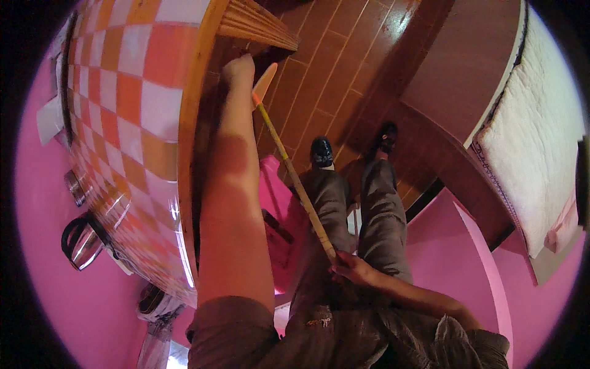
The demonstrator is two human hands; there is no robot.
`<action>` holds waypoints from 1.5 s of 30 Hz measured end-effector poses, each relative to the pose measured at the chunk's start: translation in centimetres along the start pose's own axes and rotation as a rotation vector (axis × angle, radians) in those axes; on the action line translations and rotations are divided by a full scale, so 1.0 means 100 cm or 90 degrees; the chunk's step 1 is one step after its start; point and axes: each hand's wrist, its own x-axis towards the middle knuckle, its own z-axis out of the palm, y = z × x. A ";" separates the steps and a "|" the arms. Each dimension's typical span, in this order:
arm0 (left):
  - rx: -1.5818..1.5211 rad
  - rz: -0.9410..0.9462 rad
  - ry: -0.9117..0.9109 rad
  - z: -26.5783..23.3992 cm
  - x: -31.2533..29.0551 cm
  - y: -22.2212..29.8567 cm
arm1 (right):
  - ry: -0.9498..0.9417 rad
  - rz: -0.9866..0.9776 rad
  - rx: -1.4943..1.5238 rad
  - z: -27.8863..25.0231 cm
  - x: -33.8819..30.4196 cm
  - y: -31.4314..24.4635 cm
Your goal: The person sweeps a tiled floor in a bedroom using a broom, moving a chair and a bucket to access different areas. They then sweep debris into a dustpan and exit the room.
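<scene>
My right hand (351, 269) is closed around the near end of a long yellowish stick (299, 189) that slants up and left in front of my legs. The far end carries an orange collar and a flat, pale orange piece (266, 82), beside my left wrist. My left arm stretches far forward along the table's edge. At its end, my left hand (238, 66) is low by a ridged, light brown wooden piece (259, 26) under the table corner. Its fingers are mostly hidden in shadow, so their grip does not show.
A table with an orange-and-white checked cover (132, 101) stands on my left, bearing a shiny kettle (85, 247). A bed with a white cover (522, 135) and dark wooden frame is on the right. Brown tiled floor (335, 67) lies between; pink cloth (270, 197) hangs by my legs.
</scene>
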 end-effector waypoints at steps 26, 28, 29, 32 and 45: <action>-0.186 -0.004 -0.343 0.093 -0.106 -0.174 | 0.053 0.029 -0.130 -0.001 0.016 0.010; -0.418 -0.126 -0.394 0.093 -0.144 -0.135 | 0.097 -0.005 -0.092 0.002 0.019 0.020; -0.472 -0.141 -0.421 0.089 -0.156 -0.116 | 0.115 -0.018 -0.096 0.004 0.020 0.013; -0.631 -0.174 -0.487 0.074 -0.184 -0.079 | 0.104 -0.041 -0.084 0.001 0.026 0.027; -0.711 -0.072 -0.578 0.043 -0.212 -0.045 | 0.113 -0.146 -0.446 0.006 0.017 0.017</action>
